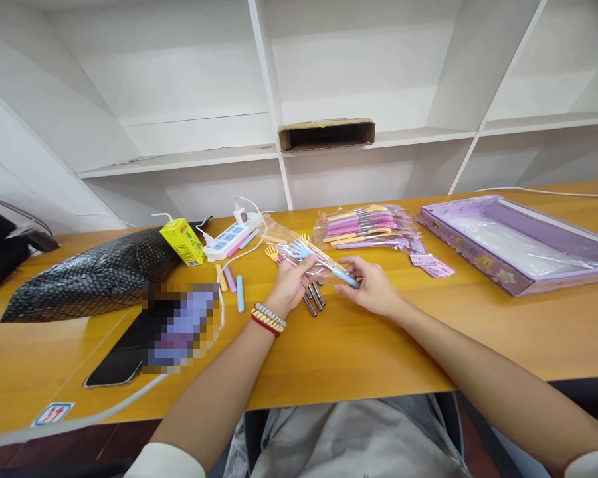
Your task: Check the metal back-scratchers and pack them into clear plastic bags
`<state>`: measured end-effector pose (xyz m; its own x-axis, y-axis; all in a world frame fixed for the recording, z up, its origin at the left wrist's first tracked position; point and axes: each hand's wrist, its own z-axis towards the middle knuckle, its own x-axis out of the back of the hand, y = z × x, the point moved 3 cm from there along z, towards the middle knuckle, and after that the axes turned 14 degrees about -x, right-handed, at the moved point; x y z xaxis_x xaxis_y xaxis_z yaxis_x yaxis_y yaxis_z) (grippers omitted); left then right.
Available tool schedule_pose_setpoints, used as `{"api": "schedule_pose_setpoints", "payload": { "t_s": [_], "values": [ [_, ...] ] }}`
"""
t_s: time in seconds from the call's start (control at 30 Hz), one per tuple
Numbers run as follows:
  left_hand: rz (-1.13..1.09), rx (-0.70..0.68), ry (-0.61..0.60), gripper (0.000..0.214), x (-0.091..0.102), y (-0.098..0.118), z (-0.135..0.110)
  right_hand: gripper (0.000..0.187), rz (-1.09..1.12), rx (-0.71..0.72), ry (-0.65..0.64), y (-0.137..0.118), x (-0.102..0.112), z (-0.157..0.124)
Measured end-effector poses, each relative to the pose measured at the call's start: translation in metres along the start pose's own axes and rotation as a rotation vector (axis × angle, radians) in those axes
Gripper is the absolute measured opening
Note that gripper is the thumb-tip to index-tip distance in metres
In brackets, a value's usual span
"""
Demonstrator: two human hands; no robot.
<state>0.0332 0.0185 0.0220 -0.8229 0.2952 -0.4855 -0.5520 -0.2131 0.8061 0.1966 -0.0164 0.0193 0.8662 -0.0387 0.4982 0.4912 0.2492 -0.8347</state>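
In the head view, the blue scratcher spans the two hands, its long axis slanting from claw end at the left hand toward the wearer and rightward to the handle at the right hand. The left thumb and fingers pinch below the claw; the right hand's fingers close on the handle. Metal rods lie just right of the left hand.

Place: looks like a small workshop or packing room.
Furniture: long wood-toned table against white open shelving.
Marking: numbered sticker at the table's near left.
Goods: bagged pastel-handled sticks, purple tray.
Power: white power strip on the tabletop.
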Motion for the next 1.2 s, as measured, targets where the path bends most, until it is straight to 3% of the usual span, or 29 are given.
{"api": "schedule_pose_setpoints", "payload": {
  "t_s": [0.1, 0.27, 0.37, 0.5, 0.63, 0.77, 0.87, 0.97, 1.2],
  "values": [
    [-0.022, -0.036, 0.063, 0.023, 0.008, 0.008, 0.005, 0.046, 0.13, -0.03, -0.102, 0.004, 0.003, 0.003],
    [-0.101, -0.119, 0.158, 0.014, 0.025, 0.027, 0.015, 0.044, 0.506, -0.202, -0.426, 0.021, 0.011, 0.014],
    [-0.105, -0.118, 0.191, 0.011, 0.027, 0.029, 0.017, 0.047, 0.646, -0.239, -0.483, 0.023, 0.014, 0.016],
    [-0.115, -0.093, 0.201, 0.011, 0.025, 0.025, 0.016, 0.049, 0.647, -0.239, -0.427, 0.021, 0.01, 0.014],
    [-0.09, -0.01, 0.125, 0.014, 0.018, 0.016, 0.01, 0.044, 0.521, -0.158, -0.204, 0.02, 0.008, 0.014],
    [-0.078, 0.108, 0.02, 0.017, 0.003, 0.004, 0.0, 0.051, 0.324, -0.028, -0.028, 0.019, 0.01, 0.013],
    [-0.09, 0.13, -0.03, 0.017, -0.004, -0.001, -0.004, 0.055, 0.138, 0.107, 0.013, 0.015, 0.014, 0.011],
    [-0.087, 0.139, -0.018, 0.019, -0.002, -0.001, -0.002, 0.048, -0.017, 0.219, 0.034, 0.01, 0.016, 0.008],
    [-0.01, 0.161, 0.012, 0.019, 0.001, 0.001, -0.001, 0.046, -0.125, 0.284, 0.019, 0.006, 0.015, 0.003]
  ]
}}
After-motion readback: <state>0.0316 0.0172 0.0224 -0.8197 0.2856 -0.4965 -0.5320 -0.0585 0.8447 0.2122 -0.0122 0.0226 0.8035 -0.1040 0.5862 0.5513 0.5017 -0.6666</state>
